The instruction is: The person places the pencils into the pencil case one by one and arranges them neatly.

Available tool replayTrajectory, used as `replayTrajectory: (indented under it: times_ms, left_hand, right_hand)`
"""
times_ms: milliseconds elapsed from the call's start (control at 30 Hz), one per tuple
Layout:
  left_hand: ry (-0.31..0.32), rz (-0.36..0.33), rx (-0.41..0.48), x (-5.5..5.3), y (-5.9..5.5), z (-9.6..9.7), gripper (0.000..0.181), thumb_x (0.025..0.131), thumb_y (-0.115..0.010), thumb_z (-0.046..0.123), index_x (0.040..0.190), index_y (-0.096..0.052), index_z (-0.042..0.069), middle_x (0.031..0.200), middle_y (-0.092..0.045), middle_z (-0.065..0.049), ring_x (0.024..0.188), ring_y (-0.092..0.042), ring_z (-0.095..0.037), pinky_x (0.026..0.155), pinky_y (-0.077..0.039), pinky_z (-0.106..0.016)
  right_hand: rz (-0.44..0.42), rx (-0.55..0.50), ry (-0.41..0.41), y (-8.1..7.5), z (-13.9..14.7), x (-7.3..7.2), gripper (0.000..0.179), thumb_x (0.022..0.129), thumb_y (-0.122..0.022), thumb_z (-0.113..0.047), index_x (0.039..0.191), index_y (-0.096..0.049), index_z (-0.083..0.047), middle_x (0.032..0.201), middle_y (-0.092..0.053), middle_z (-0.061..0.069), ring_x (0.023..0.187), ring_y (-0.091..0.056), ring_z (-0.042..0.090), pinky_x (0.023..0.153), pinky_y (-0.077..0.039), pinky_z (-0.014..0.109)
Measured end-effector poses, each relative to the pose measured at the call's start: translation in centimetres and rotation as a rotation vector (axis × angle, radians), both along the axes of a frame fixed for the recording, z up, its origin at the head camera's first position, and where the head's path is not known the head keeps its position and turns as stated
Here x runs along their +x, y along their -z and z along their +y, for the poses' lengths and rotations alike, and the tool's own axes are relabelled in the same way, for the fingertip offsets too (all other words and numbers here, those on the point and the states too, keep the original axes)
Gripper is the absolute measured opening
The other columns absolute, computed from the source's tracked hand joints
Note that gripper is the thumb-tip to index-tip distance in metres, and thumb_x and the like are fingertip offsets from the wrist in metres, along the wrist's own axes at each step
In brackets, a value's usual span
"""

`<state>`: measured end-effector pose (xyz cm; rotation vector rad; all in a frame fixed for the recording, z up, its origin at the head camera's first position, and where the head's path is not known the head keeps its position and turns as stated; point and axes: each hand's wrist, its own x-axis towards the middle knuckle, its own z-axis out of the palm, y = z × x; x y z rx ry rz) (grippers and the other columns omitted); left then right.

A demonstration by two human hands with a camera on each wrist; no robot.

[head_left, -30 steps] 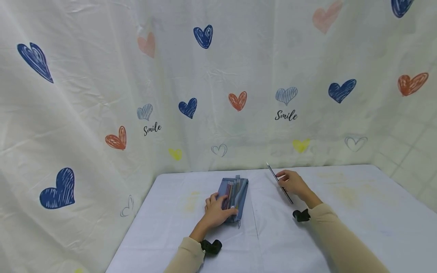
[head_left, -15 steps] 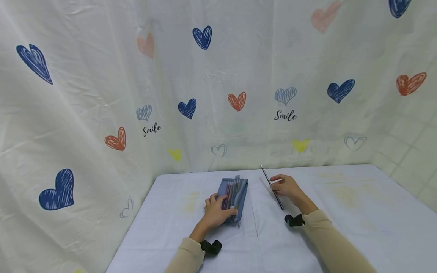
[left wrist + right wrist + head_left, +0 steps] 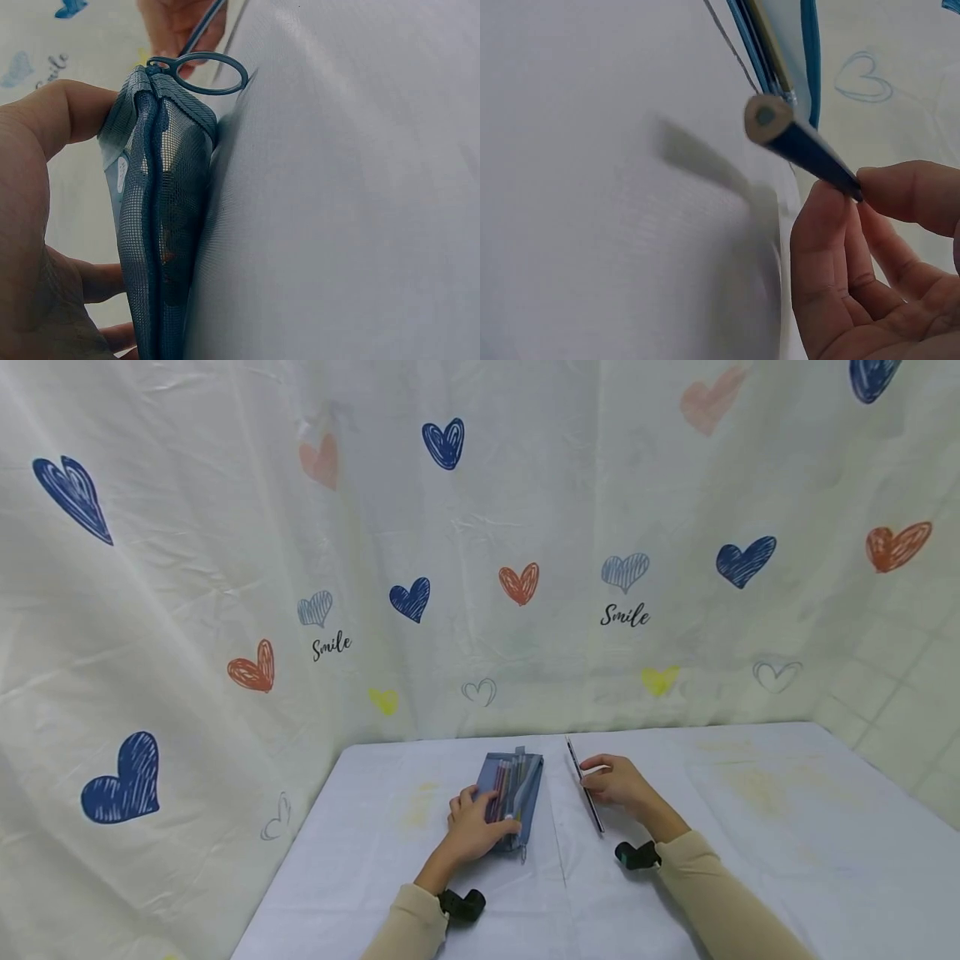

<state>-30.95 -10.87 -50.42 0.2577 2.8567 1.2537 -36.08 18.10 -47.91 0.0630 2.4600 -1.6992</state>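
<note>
A blue mesh zip pencil case (image 3: 534, 777) lies on the table, with several coloured pencils (image 3: 504, 781) showing inside. My left hand (image 3: 474, 822) rests spread over its near left part. In the left wrist view, the thumb touches the case's upper face (image 3: 114, 139) near the ring-shaped zip pull (image 3: 214, 73). To the right of the case, my right hand (image 3: 618, 785) pinches a dark pencil (image 3: 585, 787) between thumb and fingertips, tilted and above the cloth. The right wrist view shows this pencil's blunt end (image 3: 769, 118) and dark blue barrel, with its shadow on the cloth.
A white cloth with faint yellow stains covers the table (image 3: 750, 827). Behind it hangs a white curtain (image 3: 555, 485) printed with hearts. A black wrist camera (image 3: 461, 906) sits at the left cuff, and another black camera (image 3: 637, 856) at the right.
My right hand has moved left with the pencil, closer to the pencil case, and slightly nearer to me. The left hand and the case have stayed in place.
</note>
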Motion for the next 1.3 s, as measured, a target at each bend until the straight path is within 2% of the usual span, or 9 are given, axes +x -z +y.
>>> replayTrajectory:
  times_ms: [133, 367, 767, 933, 1300]
  left_hand:
    - [0.004, 0.001, 0.001, 0.0, 0.2, -0.1, 0.081, 0.083, -0.075, 0.053, 0.149, -0.052, 0.012, 0.161, -0.027, -0.021, 0.141, -0.025, -0.041, 0.109, -0.027, -0.067]
    - [-0.001, 0.001, -0.011, -0.1, 0.3, -0.1, 0.084, 0.082, -0.075, 0.054, 0.150, -0.051, 0.011, 0.161, -0.027, -0.021, 0.140, -0.025, -0.040, 0.109, -0.028, -0.066]
    - [-0.013, 0.004, -0.010, -0.2, 0.4, 0.0, 0.084, 0.080, -0.076, 0.054, 0.149, -0.052, 0.012, 0.160, -0.028, -0.020, 0.140, -0.026, -0.040, 0.110, -0.028, -0.066]
    - [-0.009, 0.010, -0.015, -0.2, 0.4, -0.1, 0.085, 0.079, -0.075, 0.054, 0.149, -0.052, 0.012, 0.161, -0.028, -0.021, 0.140, -0.026, -0.040, 0.109, -0.028, -0.066]
    - [-0.006, -0.010, -0.017, 0.0, 0.0, 0.0, 0.085, 0.081, -0.075, 0.054, 0.150, -0.050, 0.012, 0.161, -0.027, -0.020, 0.140, -0.025, -0.039, 0.110, -0.028, -0.065]
  right_hand:
    - [-0.015, 0.033, 0.000, 0.1, -0.4, 0.1, 0.036, 0.094, -0.069, -0.007, 0.127, -0.062, 0.002, 0.106, -0.070, 0.015, 0.083, -0.064, 0.017, 0.071, -0.055, 0.030]
    - [0.026, -0.003, -0.066, 0.3, -1.4, 0.8, 0.037, 0.090, -0.069, -0.004, 0.125, -0.061, 0.008, 0.101, -0.074, 0.017, 0.080, -0.067, 0.015, 0.073, -0.058, 0.033]
    - [0.019, -0.024, -0.132, 0.2, -3.9, 1.9, 0.036, 0.088, -0.068, 0.001, 0.123, -0.060, 0.009, 0.097, -0.075, 0.016, 0.079, -0.067, 0.017, 0.071, -0.059, 0.034]
    - [0.003, -0.033, -0.134, 0.1, -4.7, 2.4, 0.036, 0.088, -0.067, 0.001, 0.122, -0.059, 0.009, 0.099, -0.074, 0.017, 0.080, -0.067, 0.016, 0.070, -0.060, 0.035]
    - [-0.057, -0.066, -0.082, -0.1, -5.8, 3.0, 0.036, 0.088, -0.066, 0.002, 0.123, -0.057, 0.009, 0.095, -0.066, 0.014, 0.076, -0.065, 0.018, 0.068, -0.059, 0.032]
